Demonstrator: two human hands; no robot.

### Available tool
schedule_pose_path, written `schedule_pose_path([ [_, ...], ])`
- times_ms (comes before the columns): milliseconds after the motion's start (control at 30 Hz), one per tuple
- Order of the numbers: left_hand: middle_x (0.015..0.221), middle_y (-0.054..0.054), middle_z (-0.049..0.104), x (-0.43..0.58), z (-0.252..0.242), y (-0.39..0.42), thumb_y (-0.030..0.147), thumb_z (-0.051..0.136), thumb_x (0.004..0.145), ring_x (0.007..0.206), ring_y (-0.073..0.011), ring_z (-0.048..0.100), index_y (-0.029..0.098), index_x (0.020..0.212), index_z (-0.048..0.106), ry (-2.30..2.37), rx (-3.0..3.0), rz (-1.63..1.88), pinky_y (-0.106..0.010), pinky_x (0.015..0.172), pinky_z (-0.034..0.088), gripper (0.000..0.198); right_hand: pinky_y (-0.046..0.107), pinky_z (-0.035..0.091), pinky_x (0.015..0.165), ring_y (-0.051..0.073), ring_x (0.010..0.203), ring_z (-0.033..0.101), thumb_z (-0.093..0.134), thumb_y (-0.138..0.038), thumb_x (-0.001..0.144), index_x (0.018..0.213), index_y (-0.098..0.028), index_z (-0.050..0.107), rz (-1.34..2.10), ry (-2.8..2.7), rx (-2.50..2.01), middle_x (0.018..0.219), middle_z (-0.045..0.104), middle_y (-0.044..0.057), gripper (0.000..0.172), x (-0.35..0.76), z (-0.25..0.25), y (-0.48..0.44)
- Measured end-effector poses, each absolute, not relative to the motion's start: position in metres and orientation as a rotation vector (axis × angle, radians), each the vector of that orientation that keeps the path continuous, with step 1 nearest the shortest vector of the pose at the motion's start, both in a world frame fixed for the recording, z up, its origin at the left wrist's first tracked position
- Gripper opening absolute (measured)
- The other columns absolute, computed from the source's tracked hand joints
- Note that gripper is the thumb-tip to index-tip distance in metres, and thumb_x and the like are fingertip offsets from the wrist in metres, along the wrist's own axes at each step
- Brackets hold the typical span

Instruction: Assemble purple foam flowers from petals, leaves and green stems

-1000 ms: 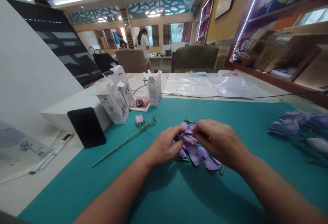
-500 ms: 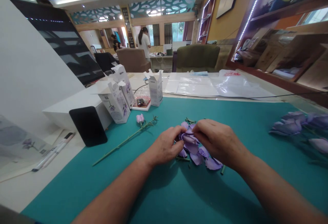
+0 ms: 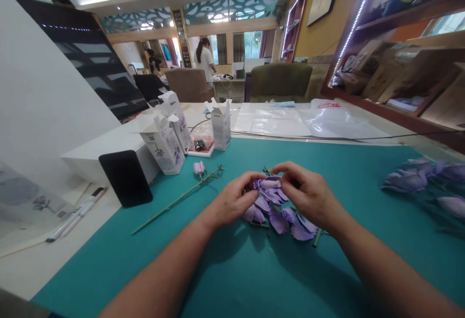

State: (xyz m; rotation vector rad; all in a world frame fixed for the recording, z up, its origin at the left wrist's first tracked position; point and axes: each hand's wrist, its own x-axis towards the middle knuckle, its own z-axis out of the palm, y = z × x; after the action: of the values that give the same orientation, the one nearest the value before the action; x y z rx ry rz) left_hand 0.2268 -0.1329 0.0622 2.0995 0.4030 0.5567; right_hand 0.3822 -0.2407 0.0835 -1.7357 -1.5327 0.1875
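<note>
Between my hands, just above the green mat (image 3: 163,264), is a purple flower piece (image 3: 271,183) with a pale rolled centre. My left hand (image 3: 236,199) pinches its left end between thumb and fingers. On the other side, my right hand (image 3: 308,193) has its fingers curled at the piece's right edge, thumb and fingertips close together. Several loose purple petals (image 3: 279,223) lie beneath and in front of both hands. A short green stem piece (image 3: 317,238) rests by the petals. Left of my hands lies a long green stem (image 3: 174,202) beside a small pink-purple bud (image 3: 198,167).
Open white boxes (image 3: 165,146) and another box (image 3: 221,126) stand at the mat's back left. A black tablet (image 3: 126,178) leans near pens (image 3: 76,215). Purple flowers (image 3: 409,177) lie far right. A person (image 3: 205,61) stands in the background.
The flower piece has turned so that its pale rolled centre shows. My right hand has shifted slightly up and right, opening a gap between the hands. More petals show below them.
</note>
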Motion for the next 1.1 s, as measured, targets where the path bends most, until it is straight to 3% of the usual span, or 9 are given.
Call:
schedule_pose_path([
  [300, 0.074, 0.001, 0.051, 0.23, 0.052, -0.128, 0.03, 0.052, 0.084, 0.066, -0.0121, 0.047, 0.016, 0.112, 0.054, 0.475, 2.011, 0.723, -0.024, 0.063, 0.04, 0.031, 0.024, 0.039, 0.045, 0.01, 0.045, 0.051, 0.057, -0.035, 0.075, 0.086, -0.018, 0.055, 0.922, -0.989, -1.488, 0.055, 0.057, -0.004, 0.02, 0.376, 0.081, -0.233],
  [567, 0.085, -0.002, 0.055, 0.23, 0.05, -0.127, 0.027, 0.046, 0.087, 0.076, -0.0141, 0.051, 0.017, 0.11, 0.052, 0.514, 2.132, 0.79, -0.026, 0.071, 0.041, 0.026, 0.022, 0.045, 0.05, 0.01, 0.049, 0.058, 0.067, -0.034, 0.072, 0.084, -0.019, 0.049, 1.161, -0.749, -1.274, 0.057, 0.063, -0.002, 0.026, 0.368, 0.076, -0.23],
  [867, 0.08, -0.001, 0.058, 0.236, 0.045, -0.127, 0.026, 0.046, 0.085, 0.073, -0.013, 0.053, 0.016, 0.104, 0.052, 0.509, 1.929, 0.791, -0.025, 0.069, 0.043, 0.023, 0.025, 0.045, 0.053, 0.012, 0.052, 0.057, 0.059, -0.041, 0.078, 0.091, -0.02, 0.049, 1.155, -0.86, -1.351, 0.062, 0.061, -0.002, 0.026, 0.369, 0.077, -0.231],
  [967, 0.081, -0.002, 0.06, 0.237, 0.045, -0.124, 0.023, 0.047, 0.081, 0.073, -0.0138, 0.058, 0.016, 0.099, 0.051, 0.508, 1.745, 0.77, -0.027, 0.069, 0.045, 0.02, 0.025, 0.04, 0.053, 0.012, 0.054, 0.053, 0.05, -0.04, 0.083, 0.085, -0.021, 0.052, 0.93, -1.198, -1.617, 0.062, 0.057, -0.003, 0.019, 0.379, 0.079, -0.233],
  [1100, 0.08, -0.003, 0.063, 0.236, 0.051, -0.123, 0.019, 0.047, 0.077, 0.07, -0.0133, 0.06, 0.014, 0.103, 0.052, 0.56, 1.638, 0.715, -0.026, 0.065, 0.045, 0.027, 0.026, 0.03, 0.053, 0.015, 0.063, 0.052, 0.056, -0.026, 0.075, 0.068, -0.02, 0.056, 0.466, -1.8, -2.186, 0.069, 0.061, 0.002, 0.01, 0.389, 0.076, -0.235],
])
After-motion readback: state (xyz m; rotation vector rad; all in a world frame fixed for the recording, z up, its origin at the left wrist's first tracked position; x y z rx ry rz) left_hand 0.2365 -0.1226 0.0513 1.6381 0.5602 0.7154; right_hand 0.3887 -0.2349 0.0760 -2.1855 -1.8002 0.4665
